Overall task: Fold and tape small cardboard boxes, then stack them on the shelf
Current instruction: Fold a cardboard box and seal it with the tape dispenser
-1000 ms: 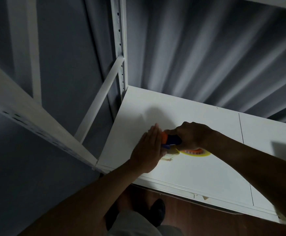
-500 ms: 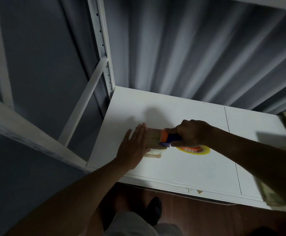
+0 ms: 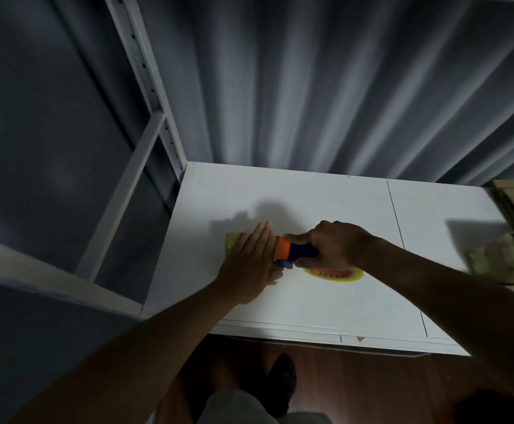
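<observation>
Box (image 3: 232, 240) on shelf (image 3: 341, 203), left of dispenser (image 3: 292, 250)

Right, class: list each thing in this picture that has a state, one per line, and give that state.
Left hand: flat, fingers straight, pressing on the small box.
Small box: lying on the white shelf, mostly covered.
Right hand: gripping the tape dispenser.
Tape dispenser: held against the box.
Cardboard stack: piled at the shelf's right end.

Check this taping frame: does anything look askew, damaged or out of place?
Nothing stands out. The left hand lies flat on the small cardboard box, the right hand grips the tape dispenser beside it on the white shelf. Cardboard at the right edge is too blurred to judge.
</observation>
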